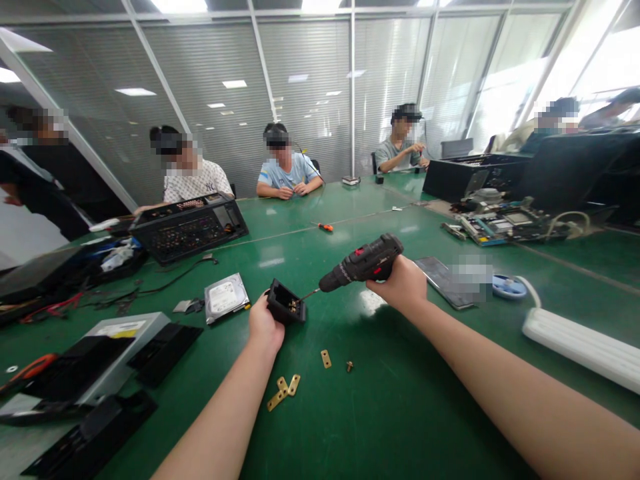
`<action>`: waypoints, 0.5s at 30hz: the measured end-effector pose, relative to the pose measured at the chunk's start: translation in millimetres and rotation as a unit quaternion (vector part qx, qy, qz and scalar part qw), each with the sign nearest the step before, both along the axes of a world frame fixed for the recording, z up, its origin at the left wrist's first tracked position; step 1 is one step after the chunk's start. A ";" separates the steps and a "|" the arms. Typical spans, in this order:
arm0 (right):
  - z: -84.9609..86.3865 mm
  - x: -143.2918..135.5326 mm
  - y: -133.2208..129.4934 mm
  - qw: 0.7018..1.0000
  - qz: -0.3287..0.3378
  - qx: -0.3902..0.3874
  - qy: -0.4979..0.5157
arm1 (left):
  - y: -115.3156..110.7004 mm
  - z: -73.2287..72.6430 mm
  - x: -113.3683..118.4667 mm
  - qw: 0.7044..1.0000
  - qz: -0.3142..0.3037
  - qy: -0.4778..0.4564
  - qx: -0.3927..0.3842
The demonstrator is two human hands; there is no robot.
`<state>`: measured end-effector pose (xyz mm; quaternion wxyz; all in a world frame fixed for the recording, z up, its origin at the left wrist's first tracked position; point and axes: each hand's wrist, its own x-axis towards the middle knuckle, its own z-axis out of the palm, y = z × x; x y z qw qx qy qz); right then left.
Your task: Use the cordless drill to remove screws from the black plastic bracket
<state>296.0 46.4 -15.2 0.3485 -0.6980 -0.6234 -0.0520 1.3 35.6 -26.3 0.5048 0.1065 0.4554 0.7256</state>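
Head view: black drill (363, 263) gripped in the right hand (405, 285), its bit reaching the small black box (286, 303) clasped by the left hand (265, 321), brass plates (283, 392) lying nearer on the green table (340, 433)

- Bench (390, 427): smooth, glossy green, with bright reflections.
- Box (295, 313): matt black plastic by its look.
- Drill (367, 262), at two o'clock from the box: matt black plastic; thin metal bit (311, 293).
- Hard drive (223, 298), nine o'clock: smooth silvery metal.
- Plates (294, 385), six o'clock: shiny brass-coloured metal.
- Power strip (583, 341), three o'clock: smooth white plastic.
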 end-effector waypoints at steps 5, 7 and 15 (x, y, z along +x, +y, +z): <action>-1.2 0.8 0.8 1.000 0.006 0.004 -0.001 | 0.4 -1.3 -1.3 1.000 0.004 -0.001 0.004; -0.6 0.8 0.5 1.000 0.006 0.003 -0.001 | 0.5 -1.8 -1.8 1.000 -0.003 -0.002 0.006; 0.6 1.2 -0.3 1.000 0.003 -0.004 -0.002 | -1.0 -0.1 0.2 1.000 -0.004 -0.001 0.004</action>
